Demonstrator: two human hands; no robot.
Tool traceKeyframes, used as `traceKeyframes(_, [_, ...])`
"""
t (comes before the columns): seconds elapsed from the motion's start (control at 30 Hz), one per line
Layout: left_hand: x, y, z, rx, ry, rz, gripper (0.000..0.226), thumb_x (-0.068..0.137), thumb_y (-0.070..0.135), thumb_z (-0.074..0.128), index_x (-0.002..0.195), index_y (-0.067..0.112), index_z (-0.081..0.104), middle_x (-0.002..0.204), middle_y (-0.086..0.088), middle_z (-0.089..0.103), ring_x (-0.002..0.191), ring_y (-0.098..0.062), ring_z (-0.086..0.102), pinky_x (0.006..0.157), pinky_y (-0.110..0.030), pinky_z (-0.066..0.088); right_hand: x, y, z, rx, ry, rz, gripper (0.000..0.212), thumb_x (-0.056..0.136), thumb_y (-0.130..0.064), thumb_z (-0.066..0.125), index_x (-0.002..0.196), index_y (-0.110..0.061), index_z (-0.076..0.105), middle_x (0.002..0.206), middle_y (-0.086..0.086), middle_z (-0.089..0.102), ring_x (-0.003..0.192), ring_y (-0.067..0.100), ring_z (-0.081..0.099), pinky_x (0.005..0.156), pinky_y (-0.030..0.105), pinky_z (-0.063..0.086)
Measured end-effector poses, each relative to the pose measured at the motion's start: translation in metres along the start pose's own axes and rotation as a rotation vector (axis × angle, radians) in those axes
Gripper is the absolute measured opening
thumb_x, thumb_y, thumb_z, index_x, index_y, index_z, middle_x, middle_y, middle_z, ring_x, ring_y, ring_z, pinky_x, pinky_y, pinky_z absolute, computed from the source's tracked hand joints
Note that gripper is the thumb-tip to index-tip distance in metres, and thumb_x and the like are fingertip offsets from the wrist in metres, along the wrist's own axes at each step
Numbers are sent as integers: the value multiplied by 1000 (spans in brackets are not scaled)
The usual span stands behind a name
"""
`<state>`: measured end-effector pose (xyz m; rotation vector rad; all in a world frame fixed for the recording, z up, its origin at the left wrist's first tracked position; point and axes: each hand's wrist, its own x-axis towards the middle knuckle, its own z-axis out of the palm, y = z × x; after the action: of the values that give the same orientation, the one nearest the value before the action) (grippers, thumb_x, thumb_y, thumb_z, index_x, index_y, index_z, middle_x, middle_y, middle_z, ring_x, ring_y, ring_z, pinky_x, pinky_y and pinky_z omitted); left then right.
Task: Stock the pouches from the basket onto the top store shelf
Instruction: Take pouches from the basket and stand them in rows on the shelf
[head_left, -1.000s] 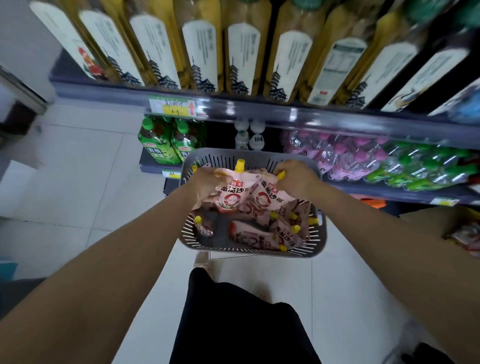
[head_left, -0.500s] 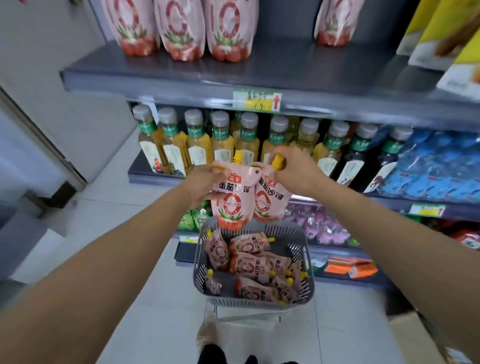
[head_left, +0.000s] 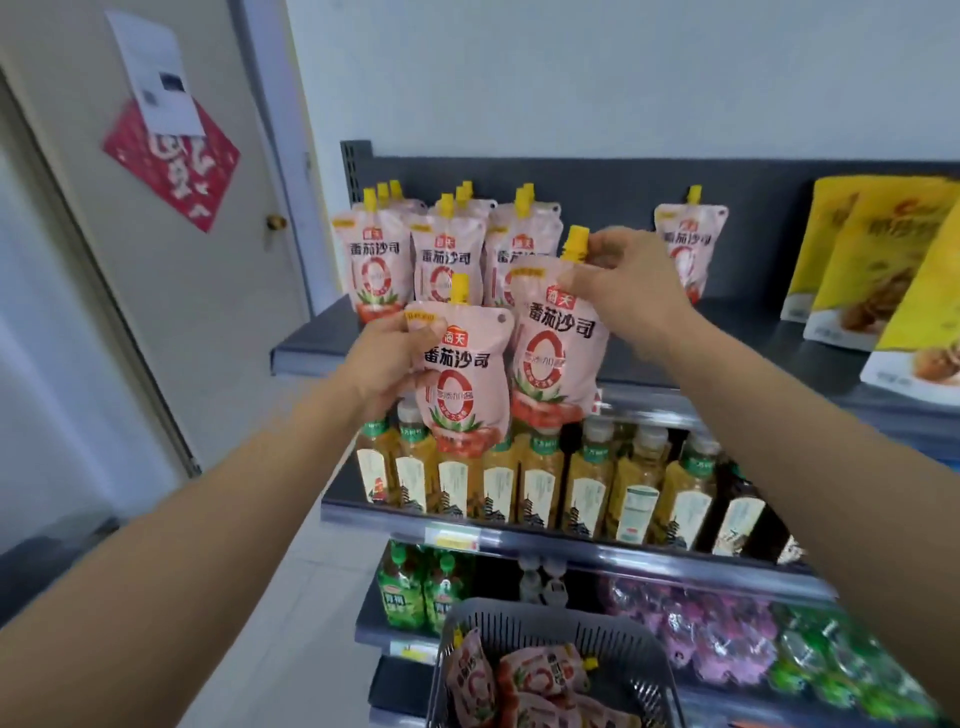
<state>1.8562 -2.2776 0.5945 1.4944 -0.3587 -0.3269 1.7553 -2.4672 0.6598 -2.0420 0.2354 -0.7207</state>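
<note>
Left hand (head_left: 387, 364) is clamped on one pouch (head_left: 462, 374) at its upper corner, right hand (head_left: 623, 291) on a second pouch (head_left: 558, 343) near the cap. Both are held before the top shelf (head_left: 298, 353), above the basket (head_left: 519, 610).

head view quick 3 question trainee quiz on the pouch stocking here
1. True or false: the left grip holds a pink plastic spout pouch with yellow cap.
2. The right grip pinches its pink pouch at: A the base, B the top by its cap, C the middle?
3. Fill in: spare pouches lie in the grey slotted plastic ___.
Key: 1 true; 2 B; 3 basket.
</note>
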Motion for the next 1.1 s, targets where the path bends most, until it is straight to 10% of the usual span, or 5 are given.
traceKeyframes(0.2, [14,41,-38,-58,142,120,10,94,16,53,85,19,58,77,3,71,67,-9,65,46,-13,48,32,-35,16,238,19,20,30,82,-5,68,109,-18,64,90,-2,67,76,13,69,69,29,59])
traceKeyframes(0.5, [43,77,-83,-86,245,242,18,95,13,51,78,18,57,51,11,67,42,3,60,42,-13,45,74,-46,61,313,11,-8,22,81,-5,70,97,-21,68,91,3,71,81,19,71,77,38,59])
traceKeyframes(1.1, [116,56,-140,18,229,163,14,94,15,52,82,19,58,84,-1,67,75,-14,62,60,-22,47,117,-26,151,284,-61,12,39,82,-2,67,120,-9,63,121,10,65,107,25,64,92,40,54])
